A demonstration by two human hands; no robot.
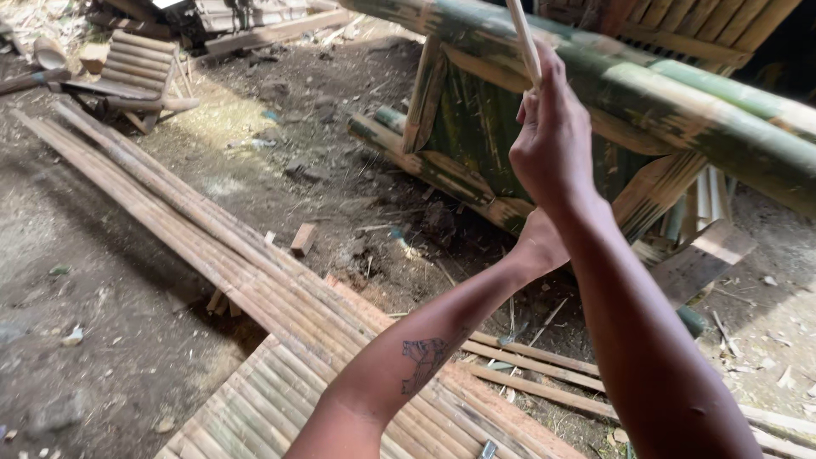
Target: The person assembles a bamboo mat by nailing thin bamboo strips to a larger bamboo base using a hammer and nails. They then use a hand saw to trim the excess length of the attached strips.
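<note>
My right hand is raised in front of me, closed around a thin pale bamboo strip that runs up out of the top of the view. My left hand reaches forward below it and is mostly hidden behind my right wrist, so its fingers do not show. Both hands are close to a green bamboo frame made of thick poles and flat slats.
Long bamboo poles lie diagonally across the dirt floor. A woven bamboo slat panel lies at the bottom centre. Loose split strips lie at the lower right. A small bamboo chair and scrap wood are at the upper left.
</note>
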